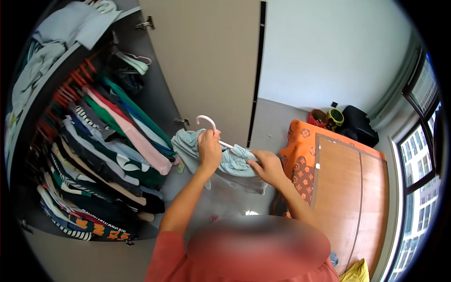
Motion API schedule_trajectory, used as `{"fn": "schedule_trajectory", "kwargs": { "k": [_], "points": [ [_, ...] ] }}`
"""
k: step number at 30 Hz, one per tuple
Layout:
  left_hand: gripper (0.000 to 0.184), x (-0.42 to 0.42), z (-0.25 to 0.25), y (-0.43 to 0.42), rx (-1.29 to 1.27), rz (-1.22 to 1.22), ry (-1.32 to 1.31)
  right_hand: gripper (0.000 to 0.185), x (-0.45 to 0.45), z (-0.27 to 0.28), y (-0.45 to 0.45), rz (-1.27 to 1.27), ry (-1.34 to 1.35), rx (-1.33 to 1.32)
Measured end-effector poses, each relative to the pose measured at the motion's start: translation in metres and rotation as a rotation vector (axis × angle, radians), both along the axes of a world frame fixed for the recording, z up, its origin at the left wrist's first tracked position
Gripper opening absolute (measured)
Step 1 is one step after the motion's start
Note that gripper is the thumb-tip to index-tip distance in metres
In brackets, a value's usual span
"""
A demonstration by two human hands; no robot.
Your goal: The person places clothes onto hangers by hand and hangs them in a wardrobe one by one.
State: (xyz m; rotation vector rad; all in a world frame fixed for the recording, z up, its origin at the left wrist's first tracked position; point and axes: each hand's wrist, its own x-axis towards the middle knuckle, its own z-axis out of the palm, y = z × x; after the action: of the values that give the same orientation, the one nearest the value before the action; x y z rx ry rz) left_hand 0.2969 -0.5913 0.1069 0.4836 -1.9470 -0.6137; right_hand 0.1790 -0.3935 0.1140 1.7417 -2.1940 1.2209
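Note:
A pale pink hanger (pixel 206 120) has its hook pointing up, and part of its arm shows between my hands. My left hand (pixel 210 149) is closed round the hanger just below the hook. Light blue-green cloth (pixel 235 162) hangs bunched around the hanger. At the cloth's right end, my right hand (pixel 267 167) pinches its gathered edge between thumb and fingers. A greyish lower part of the cloth hangs beneath both hands.
An open wardrobe (pixel 162 89) at the left holds many clothes (pixel 127 136) on hangers, with folded fabric (pixel 70 23) on its shelf. At the right are an orange-edged bed (pixel 343 188), a black bag (pixel 359 126) and windows (pixel 423 160).

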Motion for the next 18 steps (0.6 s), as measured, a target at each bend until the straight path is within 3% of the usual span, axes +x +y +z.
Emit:
{"fn": "schedule_trajectory", "kwargs": {
  "k": [5,10,15,18],
  "points": [
    [0.019,0.026,0.011,-0.071,0.061,0.017,0.075,0.024,0.026,0.016,-0.061,0.069,-0.049,-0.039],
    [0.022,0.044,0.040,-0.121,0.069,-0.036,0.082,0.020,0.049,0.027,-0.114,-0.023,0.062,-0.133],
    [0.016,0.080,0.067,-0.180,-0.389,0.289,-0.067,0.016,0.057,0.046,-0.164,-0.074,0.123,-0.217],
    [0.015,0.102,0.084,-0.214,-0.575,0.519,-0.302,0.016,0.056,0.064,-0.191,-0.079,0.132,-0.180]
  ]
}}
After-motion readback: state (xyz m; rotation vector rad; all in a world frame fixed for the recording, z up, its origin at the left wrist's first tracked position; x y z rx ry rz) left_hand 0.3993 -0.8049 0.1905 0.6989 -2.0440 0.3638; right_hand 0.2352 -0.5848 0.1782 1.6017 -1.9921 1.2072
